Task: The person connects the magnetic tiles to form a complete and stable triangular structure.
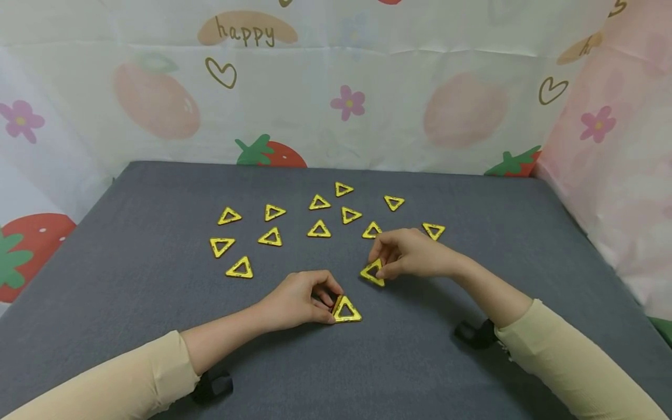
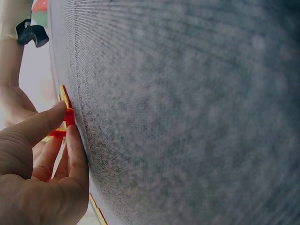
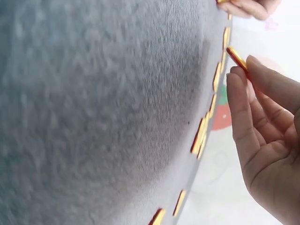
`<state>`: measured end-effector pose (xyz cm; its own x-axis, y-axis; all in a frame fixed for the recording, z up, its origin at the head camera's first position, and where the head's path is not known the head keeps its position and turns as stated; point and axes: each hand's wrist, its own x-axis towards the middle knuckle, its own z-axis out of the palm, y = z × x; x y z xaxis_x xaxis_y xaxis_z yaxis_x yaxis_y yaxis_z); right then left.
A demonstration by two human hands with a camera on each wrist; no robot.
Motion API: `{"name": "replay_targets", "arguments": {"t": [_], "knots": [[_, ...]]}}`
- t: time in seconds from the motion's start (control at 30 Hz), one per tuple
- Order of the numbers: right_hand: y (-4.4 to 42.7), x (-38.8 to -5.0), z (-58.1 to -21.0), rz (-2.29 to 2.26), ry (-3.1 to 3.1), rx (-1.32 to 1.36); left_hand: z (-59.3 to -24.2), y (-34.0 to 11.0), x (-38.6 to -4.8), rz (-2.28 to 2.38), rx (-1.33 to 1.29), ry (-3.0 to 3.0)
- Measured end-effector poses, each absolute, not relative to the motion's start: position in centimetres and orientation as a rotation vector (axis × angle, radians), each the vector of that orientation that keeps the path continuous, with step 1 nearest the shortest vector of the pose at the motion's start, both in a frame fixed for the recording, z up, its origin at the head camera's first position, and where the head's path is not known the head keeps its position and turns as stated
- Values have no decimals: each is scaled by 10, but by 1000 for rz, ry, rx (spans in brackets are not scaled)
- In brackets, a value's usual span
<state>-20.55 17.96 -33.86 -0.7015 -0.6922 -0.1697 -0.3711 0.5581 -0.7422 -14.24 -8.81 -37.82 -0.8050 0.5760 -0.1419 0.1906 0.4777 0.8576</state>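
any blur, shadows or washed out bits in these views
Head view: a soft shadow on the gray cloth below the right forearm; left wrist view: the cloth blurs toward the right side; right wrist view: the cloth blurs at left, while the backdrop looks pale and washed out.

Loose triangles (image 1: 319,235): bright yellow. Nearest triangle (image 1: 349,318): yellow face, red parts in the left wrist view. Triangle just beyond it (image 1: 372,281): yellow, dark red edge in the right wrist view.

Tablecloth (image 1: 157,350): dark grey; wrist views give a fine weave, pale-flecked. Sleeves (image 1: 577,356): plain pale yellow. Wrist devices (image 1: 212,387): black.

Backdrop (image 1: 388,70): white, printed. Strawberries (image 1: 287,155) red, white-specked, green-leaved; flowers (image 1: 348,103) pink, yellow-centred; heart outlines (image 1: 228,87) golden brown; round fruits (image 1: 465,111) faded pinkish red; "happy" lettering (image 1: 245,32) brown on tan oval. Right-hand curtain (image 1: 604,192) pink-tinted.
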Motion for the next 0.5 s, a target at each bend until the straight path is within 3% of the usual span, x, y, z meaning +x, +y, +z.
{"name": "replay_targets", "arguments": {"t": [0.5], "knots": [[163,-191,-341,-970,2341,-874,-378,-86,-141,1279,633,2313]]}}
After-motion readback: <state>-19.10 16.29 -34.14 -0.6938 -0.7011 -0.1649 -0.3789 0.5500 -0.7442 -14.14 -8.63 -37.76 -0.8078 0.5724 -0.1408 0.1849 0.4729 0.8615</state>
